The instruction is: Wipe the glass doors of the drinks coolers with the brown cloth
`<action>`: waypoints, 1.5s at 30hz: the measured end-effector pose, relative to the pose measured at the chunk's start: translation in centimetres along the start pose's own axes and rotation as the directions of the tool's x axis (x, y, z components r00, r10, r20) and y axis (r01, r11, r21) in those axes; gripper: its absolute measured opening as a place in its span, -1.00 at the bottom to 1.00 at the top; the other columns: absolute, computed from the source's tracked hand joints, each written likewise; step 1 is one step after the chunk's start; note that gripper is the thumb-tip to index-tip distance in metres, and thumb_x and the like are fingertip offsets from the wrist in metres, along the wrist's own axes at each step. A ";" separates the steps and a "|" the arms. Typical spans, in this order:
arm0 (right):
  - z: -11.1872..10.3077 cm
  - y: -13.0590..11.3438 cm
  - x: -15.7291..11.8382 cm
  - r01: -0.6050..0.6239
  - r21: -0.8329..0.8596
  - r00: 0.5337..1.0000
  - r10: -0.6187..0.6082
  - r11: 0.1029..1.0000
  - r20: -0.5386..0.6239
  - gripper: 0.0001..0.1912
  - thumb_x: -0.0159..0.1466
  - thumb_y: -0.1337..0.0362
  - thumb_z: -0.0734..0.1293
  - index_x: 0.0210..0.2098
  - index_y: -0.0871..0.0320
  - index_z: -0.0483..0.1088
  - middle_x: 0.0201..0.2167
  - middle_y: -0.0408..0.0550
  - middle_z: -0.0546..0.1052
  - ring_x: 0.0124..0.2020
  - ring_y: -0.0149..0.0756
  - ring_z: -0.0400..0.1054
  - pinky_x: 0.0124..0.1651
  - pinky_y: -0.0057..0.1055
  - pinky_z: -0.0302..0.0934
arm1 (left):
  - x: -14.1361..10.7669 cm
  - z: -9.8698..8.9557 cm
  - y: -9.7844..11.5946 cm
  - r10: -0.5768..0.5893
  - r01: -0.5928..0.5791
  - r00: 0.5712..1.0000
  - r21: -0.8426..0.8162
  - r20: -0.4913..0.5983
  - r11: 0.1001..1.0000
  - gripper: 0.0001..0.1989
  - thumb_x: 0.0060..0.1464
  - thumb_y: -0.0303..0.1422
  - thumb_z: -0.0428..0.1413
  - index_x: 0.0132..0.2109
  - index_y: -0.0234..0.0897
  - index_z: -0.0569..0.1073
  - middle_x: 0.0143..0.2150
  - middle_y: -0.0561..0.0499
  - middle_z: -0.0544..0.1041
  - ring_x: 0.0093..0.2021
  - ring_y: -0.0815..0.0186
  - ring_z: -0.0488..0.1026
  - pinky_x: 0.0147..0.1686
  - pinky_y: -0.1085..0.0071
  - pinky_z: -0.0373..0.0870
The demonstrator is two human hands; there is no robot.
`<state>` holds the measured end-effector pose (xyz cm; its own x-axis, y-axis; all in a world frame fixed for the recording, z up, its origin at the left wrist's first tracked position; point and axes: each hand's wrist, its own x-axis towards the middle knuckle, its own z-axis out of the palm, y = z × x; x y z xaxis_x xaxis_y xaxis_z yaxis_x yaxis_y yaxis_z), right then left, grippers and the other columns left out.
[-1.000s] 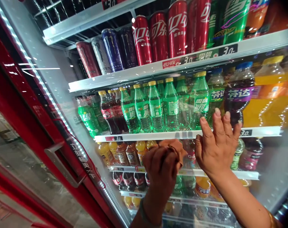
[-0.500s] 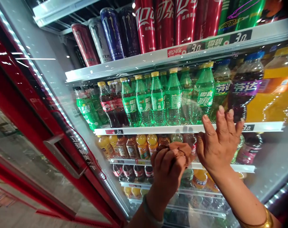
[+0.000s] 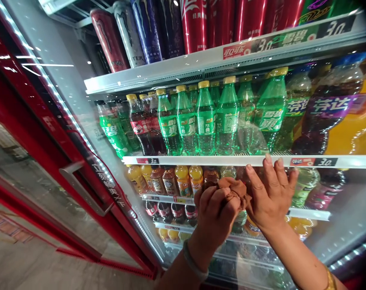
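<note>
My left hand (image 3: 215,211) is closed around a crumpled brown cloth (image 3: 236,189), which bunches out beyond the fingers. To its right is my right hand (image 3: 269,189), empty, fingers spread and pointing up, palm turned towards the drinks. Its fingertips overlap the white front edge of a shelf (image 3: 201,161) in the picture; whether they touch glass I cannot tell. Above the hands stand green Sprite bottles (image 3: 228,117) with yellow caps. Behind the cloth and fingers, some smaller bottles on the lower shelf are hidden.
A red door frame (image 3: 50,161) with a metal handle (image 3: 83,189) runs down the left of the drinks fridge. Cola bottles (image 3: 140,127) and dark purple-labelled bottles (image 3: 328,108) flank the Sprite. Tall cans (image 3: 110,40) fill the top shelf, orange drinks (image 3: 183,181) a lower one.
My right hand has come down and slightly left, closer to the cloth. My left hand keeps its hold on the cloth, almost in place. The shelves appear slightly larger in view.
</note>
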<state>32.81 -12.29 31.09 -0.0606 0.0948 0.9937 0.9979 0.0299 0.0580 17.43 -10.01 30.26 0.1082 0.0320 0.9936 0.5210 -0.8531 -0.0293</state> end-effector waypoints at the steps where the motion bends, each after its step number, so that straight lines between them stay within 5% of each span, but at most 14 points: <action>1: -0.1 0.1 0.0 0.005 0.006 1.000 -0.005 1.000 0.003 -0.24 0.36 0.36 0.32 0.49 -0.12 0.10 0.51 0.02 0.17 0.56 -0.05 -0.02 0.56 0.20 -0.16 | -0.1 -0.6 -0.6 -0.002 0.002 1.000 0.018 0.015 1.000 -0.71 0.04 -0.53 0.35 -0.13 -0.13 0.53 -0.09 -0.01 0.57 0.03 0.20 0.47 0.15 0.18 0.41; 5: -0.2 0.3 0.2 0.031 0.028 0.999 -0.030 0.999 -0.015 -0.22 0.32 0.38 0.38 0.47 -0.06 0.16 0.48 0.03 0.23 0.54 -0.08 0.03 0.58 0.14 -0.21 | 3.3 -2.5 -3.3 -0.123 0.133 0.986 0.088 -0.116 0.987 -0.77 0.16 -0.46 0.30 -0.08 -0.13 0.50 -0.03 -0.04 0.52 0.05 0.19 0.46 0.12 0.17 0.44; 9: -0.1 0.2 0.1 0.016 0.040 1.000 -0.016 0.999 -0.013 -0.23 0.31 0.36 0.39 0.47 -0.08 0.17 0.46 0.04 0.26 0.52 -0.02 0.07 0.56 0.21 -0.18 | 6.3 -1.0 -2.3 -0.198 0.206 0.961 0.022 -0.191 0.978 -0.78 0.20 -0.44 0.25 -0.03 -0.13 0.47 0.00 -0.04 0.51 0.08 0.19 0.46 0.15 0.11 0.44; 13: -0.2 0.1 -0.1 0.020 0.060 0.999 -0.018 0.998 -0.030 -0.27 0.35 0.37 0.33 0.47 -0.04 0.17 0.44 0.03 0.30 0.51 -0.05 0.10 0.57 0.20 -0.17 | 3.2 0.5 0.4 -0.054 0.054 0.998 -0.001 -0.035 0.999 -0.75 0.13 -0.42 0.31 -0.07 -0.07 0.50 -0.06 0.03 0.58 0.02 0.24 0.49 0.15 0.19 0.41; 17: -0.3 0.2 -0.2 0.034 0.051 0.999 -0.034 0.998 -0.001 -0.20 0.29 0.38 0.42 0.46 -0.05 0.18 0.43 0.03 0.32 0.50 -0.01 0.13 0.58 0.17 -0.16 | -0.6 -1.6 -1.0 -0.072 0.072 0.997 0.027 0.034 0.997 -0.78 0.12 -0.48 0.31 -0.12 -0.12 0.52 -0.07 0.01 0.58 0.02 0.21 0.48 0.14 0.19 0.42; 21: -0.1 0.3 -0.4 0.018 0.044 1.000 -0.017 0.999 -0.019 -0.11 0.21 0.38 0.46 0.47 -0.14 0.18 0.38 -0.01 0.40 0.44 0.04 0.24 0.58 0.14 -0.11 | 1.7 -4.0 -4.5 -0.209 0.222 0.971 0.119 -0.112 0.968 -0.79 0.17 -0.46 0.29 -0.08 -0.15 0.50 -0.01 -0.06 0.51 0.07 0.18 0.46 0.10 0.14 0.46; 25: 0.1 0.4 -0.7 0.009 0.022 1.000 -0.009 1.000 -0.009 -0.11 0.23 0.33 0.45 0.48 -0.18 0.14 0.40 -0.06 0.38 0.44 0.04 0.23 0.57 0.15 -0.10 | 5.4 -2.4 -4.1 -0.204 0.222 0.953 0.061 -0.224 0.973 -0.79 0.18 -0.42 0.29 -0.06 -0.15 0.49 -0.02 -0.04 0.50 0.05 0.19 0.47 0.14 0.11 0.45; 30: -0.1 0.4 -0.7 -0.009 0.051 1.000 0.009 0.999 0.002 -0.16 0.27 0.32 0.40 0.48 -0.20 0.14 0.40 -0.05 0.38 0.42 0.06 0.26 0.56 0.18 -0.09 | 1.6 -0.3 -0.6 -0.020 0.021 0.999 0.034 -0.040 0.999 -0.74 0.11 -0.46 0.33 -0.06 -0.12 0.52 -0.07 0.01 0.56 0.03 0.21 0.46 0.13 0.18 0.42; 34: -0.1 0.3 -0.7 -0.020 0.053 1.000 0.020 0.998 0.018 -0.12 0.25 0.34 0.43 0.48 -0.23 0.12 0.38 -0.05 0.40 0.38 0.09 0.32 0.55 0.18 -0.07 | -1.5 -2.8 -2.4 -0.089 0.088 0.996 0.073 0.015 0.993 -0.77 0.13 -0.51 0.28 -0.10 -0.13 0.53 -0.08 0.00 0.56 0.02 0.22 0.47 0.10 0.21 0.43; 39: 0.1 0.1 -0.8 -0.052 0.035 0.999 0.052 0.998 0.000 -0.10 0.25 0.31 0.43 0.48 -0.30 0.09 0.38 -0.12 0.40 0.38 0.05 0.32 0.56 0.15 -0.07 | 3.1 -5.4 -6.8 -0.249 0.277 0.951 0.150 -0.181 0.949 -0.79 0.19 -0.40 0.29 -0.05 -0.16 0.51 0.01 -0.06 0.52 0.08 0.16 0.46 0.14 0.12 0.40; 42: 0.2 -0.1 -0.8 -0.066 0.042 0.998 0.066 0.997 -0.001 -0.11 0.25 0.32 0.43 0.48 -0.28 0.12 0.38 -0.10 0.40 0.40 0.04 0.30 0.57 0.12 -0.09 | 5.3 -4.1 -5.7 -0.244 0.270 0.947 0.107 -0.207 0.957 -0.84 0.20 -0.38 0.28 -0.08 -0.15 0.50 -0.04 -0.04 0.53 0.06 0.17 0.46 0.14 0.11 0.40; 45: 0.3 -0.7 -0.7 -0.083 0.078 0.996 0.085 0.993 -0.019 -0.15 0.26 0.38 0.41 0.47 -0.19 0.16 0.41 -0.05 0.36 0.45 0.07 0.21 0.57 0.20 -0.15 | 3.4 -2.2 -2.9 -0.127 0.131 0.989 0.060 -0.076 0.990 -0.80 0.16 -0.47 0.28 -0.08 -0.16 0.51 -0.05 -0.04 0.55 0.02 0.20 0.47 0.11 0.16 0.42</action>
<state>32.14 -12.04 30.31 0.0246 0.0779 0.9967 0.9945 0.0997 -0.0323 14.39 -8.55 34.00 -0.0230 0.1002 0.9947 0.5807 -0.8086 0.0948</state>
